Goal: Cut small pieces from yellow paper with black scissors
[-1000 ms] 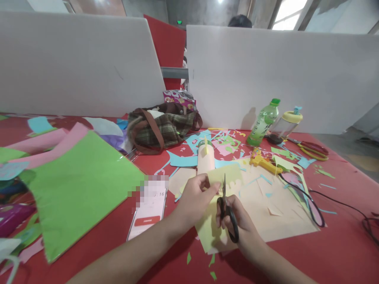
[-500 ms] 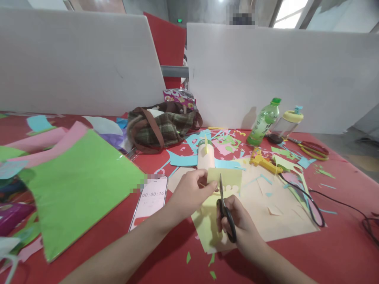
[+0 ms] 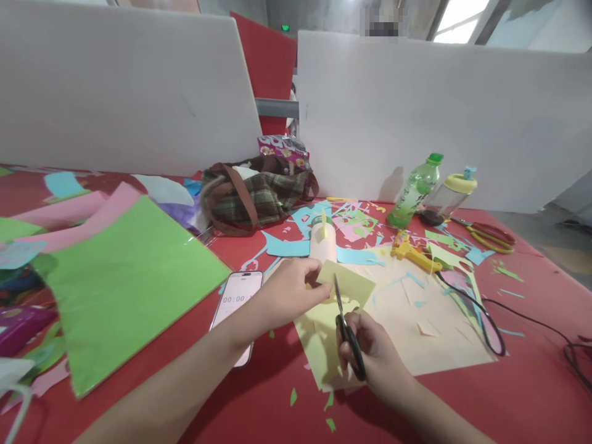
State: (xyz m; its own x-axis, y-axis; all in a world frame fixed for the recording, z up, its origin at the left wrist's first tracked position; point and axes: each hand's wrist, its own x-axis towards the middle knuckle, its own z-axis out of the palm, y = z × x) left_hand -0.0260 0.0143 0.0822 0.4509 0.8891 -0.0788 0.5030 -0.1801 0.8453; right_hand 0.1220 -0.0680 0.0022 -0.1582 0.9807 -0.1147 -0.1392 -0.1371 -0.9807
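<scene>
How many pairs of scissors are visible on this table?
2. The black-handled scissors are in the right hand, cutting the yellow paper. The red and yellow scissors lie at the far right, beyond the bottles. Paper scraps may hide others.

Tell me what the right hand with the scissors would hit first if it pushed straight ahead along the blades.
Probably the yellow paper that the left hand pinches: the scissors in the right hand already bite into it. Farther along that line stands the cream paper roll, though depth is unclear.

Paper-strewn red table (image 3: pixel 531 394)
</scene>
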